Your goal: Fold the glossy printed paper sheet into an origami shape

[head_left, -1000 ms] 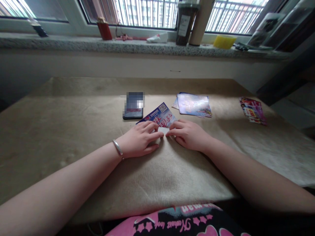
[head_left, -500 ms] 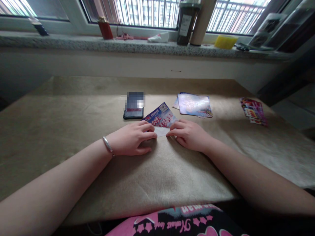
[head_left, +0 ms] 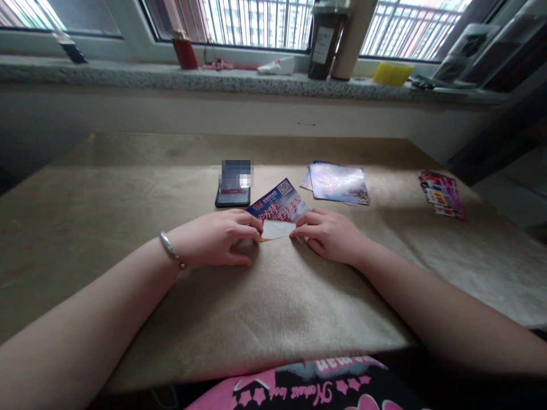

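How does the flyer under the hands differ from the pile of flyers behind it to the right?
The flyer has fingers of the left hand and right hand on it; the pile is untouched. The flyer shows a white strip at its near side; the pile shows printed faces. The flyer points a corner away from the person; the pile's top sheet sits straighter. Both show bluish print.
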`<state>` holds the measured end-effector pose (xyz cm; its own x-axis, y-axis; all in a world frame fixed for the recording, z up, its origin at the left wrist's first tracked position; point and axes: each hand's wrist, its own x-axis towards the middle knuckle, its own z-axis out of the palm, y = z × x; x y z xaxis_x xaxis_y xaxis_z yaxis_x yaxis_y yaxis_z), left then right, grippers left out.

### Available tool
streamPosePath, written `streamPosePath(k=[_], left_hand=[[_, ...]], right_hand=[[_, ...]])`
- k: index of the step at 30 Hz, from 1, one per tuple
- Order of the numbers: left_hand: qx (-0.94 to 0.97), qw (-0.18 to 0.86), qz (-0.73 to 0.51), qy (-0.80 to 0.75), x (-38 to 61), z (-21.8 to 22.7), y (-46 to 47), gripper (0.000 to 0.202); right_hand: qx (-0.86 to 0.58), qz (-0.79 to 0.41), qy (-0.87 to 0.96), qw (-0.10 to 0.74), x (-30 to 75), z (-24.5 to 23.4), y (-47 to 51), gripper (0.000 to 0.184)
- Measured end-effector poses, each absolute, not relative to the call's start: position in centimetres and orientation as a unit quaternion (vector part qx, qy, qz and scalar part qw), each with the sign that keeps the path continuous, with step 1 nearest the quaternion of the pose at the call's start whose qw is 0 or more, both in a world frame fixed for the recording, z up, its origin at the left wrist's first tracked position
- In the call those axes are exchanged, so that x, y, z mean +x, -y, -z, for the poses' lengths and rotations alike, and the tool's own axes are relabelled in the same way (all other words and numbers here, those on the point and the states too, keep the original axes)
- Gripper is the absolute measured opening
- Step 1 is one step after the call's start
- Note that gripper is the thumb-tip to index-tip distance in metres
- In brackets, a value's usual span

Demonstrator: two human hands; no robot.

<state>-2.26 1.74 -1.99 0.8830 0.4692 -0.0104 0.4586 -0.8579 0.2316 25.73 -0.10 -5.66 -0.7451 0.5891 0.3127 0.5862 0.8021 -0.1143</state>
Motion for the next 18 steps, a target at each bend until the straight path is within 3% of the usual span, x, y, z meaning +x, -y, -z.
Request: streamPosePath(k=[11, 16, 18], left_hand=[[0.956, 0.161, -0.018, -0.244, -2.58, 2.00, -1.97, 0.019], [0.957, 0.124, -0.028, -0.260, -2.01, 2.22, -1.47, 0.036], [0.963, 0.094, -0.028, -0.251, -1.70, 2.58, -1.25, 0.034]], right_hand=[[-0.324, -0.008, 0.932, 0.162, 25.65, 5.54, 0.43, 0.029], [-0.319, 0.010, 0.936, 0.148, 25.26, 5.53, 0.66, 0.029], [-0.311, 0.011, 0.939, 0.144, 25.03, 5.58, 0.75, 0.031]])
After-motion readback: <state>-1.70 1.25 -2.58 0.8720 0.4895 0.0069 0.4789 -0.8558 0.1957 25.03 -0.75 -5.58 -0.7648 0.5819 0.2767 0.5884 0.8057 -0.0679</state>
